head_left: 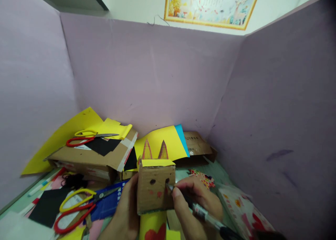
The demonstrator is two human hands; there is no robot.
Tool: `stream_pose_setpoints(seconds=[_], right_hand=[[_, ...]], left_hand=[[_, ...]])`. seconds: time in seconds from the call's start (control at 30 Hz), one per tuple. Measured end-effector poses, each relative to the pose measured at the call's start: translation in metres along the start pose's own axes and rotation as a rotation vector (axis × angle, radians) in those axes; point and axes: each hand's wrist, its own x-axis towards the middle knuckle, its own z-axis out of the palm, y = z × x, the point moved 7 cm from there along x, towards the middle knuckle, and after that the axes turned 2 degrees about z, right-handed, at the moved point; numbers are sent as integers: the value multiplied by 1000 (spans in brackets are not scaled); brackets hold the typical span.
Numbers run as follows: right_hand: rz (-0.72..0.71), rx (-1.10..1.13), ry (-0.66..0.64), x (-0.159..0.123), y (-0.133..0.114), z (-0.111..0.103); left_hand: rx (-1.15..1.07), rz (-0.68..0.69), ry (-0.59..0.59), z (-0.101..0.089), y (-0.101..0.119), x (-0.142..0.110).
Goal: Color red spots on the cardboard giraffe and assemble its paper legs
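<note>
- A cardboard figure (154,206) with a boxy head stands upright between two hands, low and central over the green tabletop (222,171); its base is out of sight.
- The left hand (127,206), partly curled, grips the head's side, apparently bracing it against the pen's push; its fingertips are hidden.
- The right hand (195,199) pinches a black pen (201,212) near its tip, likely for fine control beside one dark eye (167,181).
- The drawn face looks back toward the person; the long axis runs roughly vertical, from the yellow body (147,221) to the pointed ears (147,150).
- Scissors (88,212) lie to the left, blades angled inward.
</note>
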Motion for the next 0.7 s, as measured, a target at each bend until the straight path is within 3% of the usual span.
stream_pose_setpoints(seconds=[0.2,0.37,0.7], right_hand=[[-10,5,20,2,0,-1],[9,6,9,4,-1,-3],[-14,-15,-16,8,-4,-5]], left_hand=[[-6,-18,-26,2,0,-2],[23,12,35,1,2,-5],[6,2,-5,-1,0,2]])
